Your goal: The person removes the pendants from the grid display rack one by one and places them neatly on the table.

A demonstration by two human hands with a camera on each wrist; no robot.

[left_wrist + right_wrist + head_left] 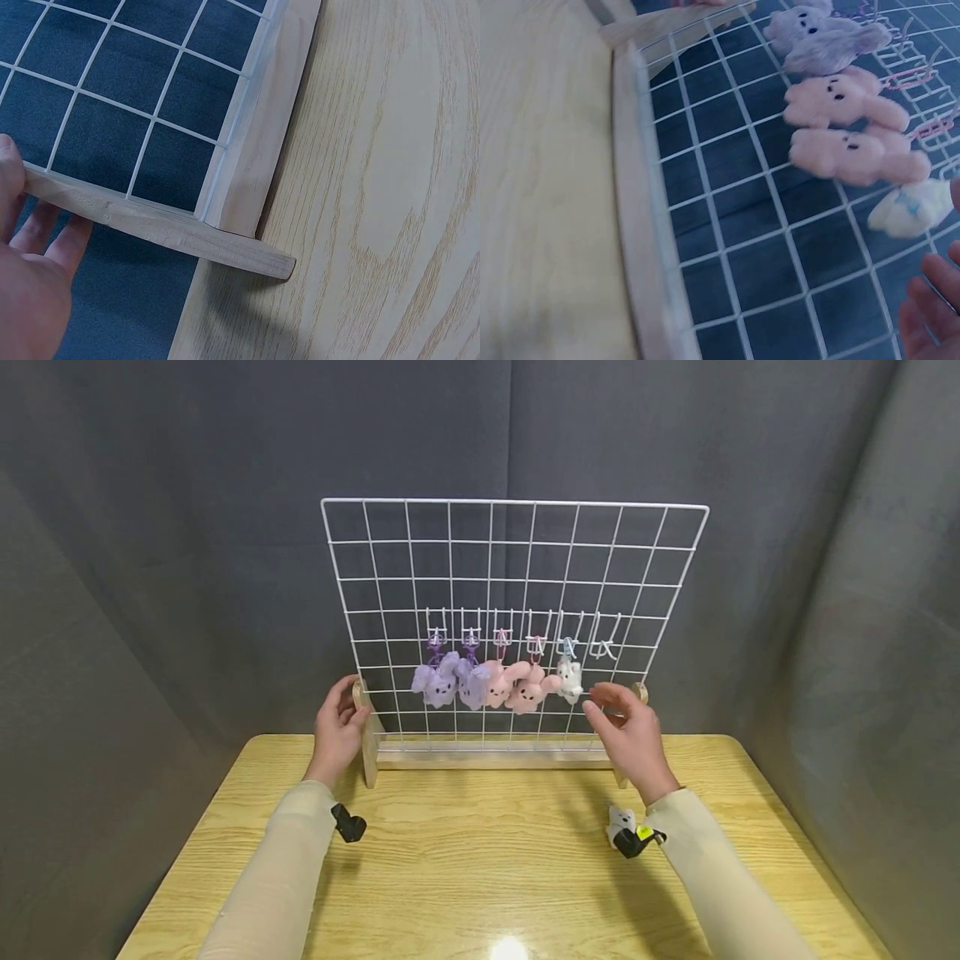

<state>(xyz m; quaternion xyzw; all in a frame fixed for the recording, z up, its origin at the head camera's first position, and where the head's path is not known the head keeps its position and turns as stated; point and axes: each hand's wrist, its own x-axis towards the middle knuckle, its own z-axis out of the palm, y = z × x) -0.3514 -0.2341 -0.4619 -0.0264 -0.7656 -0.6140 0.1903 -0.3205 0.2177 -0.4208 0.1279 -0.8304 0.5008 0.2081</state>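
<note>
My left hand [337,732] grips the wooden side post [368,739] of a stand, its thumb in front and fingers behind in the left wrist view. That stand holds a white wire grid [513,503]. Five plush keychains hang in a row from hooks: two lilac ones, including the leftmost lilac plush [439,687], two pink ones, including a pink plush [528,692], and a white plush [570,681]. Just right of the white plush, my right hand [632,739] has loosely bent fingers and nothing between them. In the right wrist view, its fingers [943,279] show at the right edge.
A bare hook [603,649] is at the right end of the row. Another white plush [621,820] lies on the wooden table [480,860], partly hidden by the right wrist camera. Grey curtains [225,527] surround the table's back and sides.
</note>
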